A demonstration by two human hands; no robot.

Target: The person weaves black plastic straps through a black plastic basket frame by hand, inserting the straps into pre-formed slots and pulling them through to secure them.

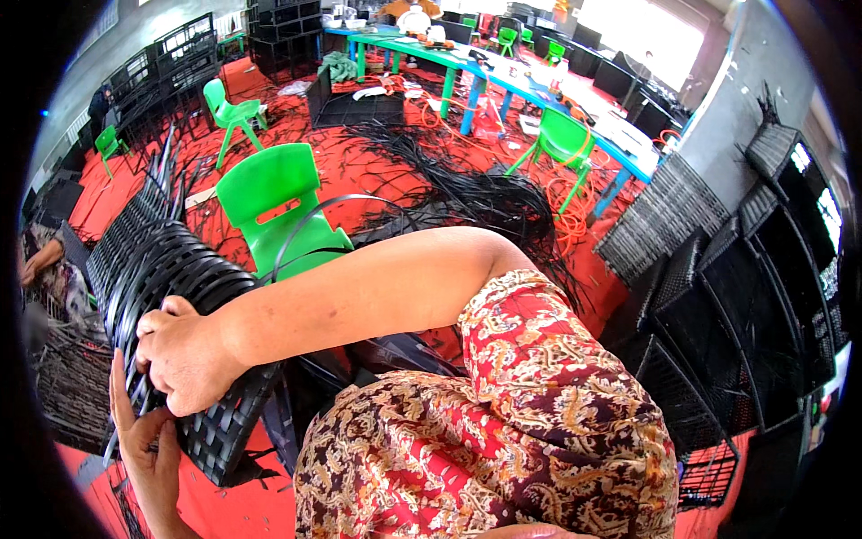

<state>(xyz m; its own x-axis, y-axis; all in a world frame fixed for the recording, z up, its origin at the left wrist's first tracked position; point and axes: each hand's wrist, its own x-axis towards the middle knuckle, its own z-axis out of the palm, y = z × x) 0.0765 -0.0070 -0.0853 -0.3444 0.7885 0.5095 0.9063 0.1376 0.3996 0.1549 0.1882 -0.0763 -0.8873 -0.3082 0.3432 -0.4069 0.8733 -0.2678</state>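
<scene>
A black piece woven from flat plastic strips (pixel 229 436) stands on the left, its loose strip ends fanning up at the far end. My right arm reaches across in front of me. My right hand (pixel 189 364) is closed, knuckles up, on black strips (pixel 180 260) at the side of the weave; its fingertips are partly hidden. Just below, my left hand (pixel 144 445) lies against the near edge of the piece. One finger stretches up along that edge and the thumb stands apart, while the other fingers are hidden.
A green plastic chair (pixel 274 198) stands just beyond the weave. Loose black strips (pixel 485 193) lie heaped on the red floor (pixel 337 171). Stacked black woven pieces (pixel 718 305) fill the right. Blue tables (pixel 530 85) stand behind. Another person's arm (pixel 43 260) shows at far left.
</scene>
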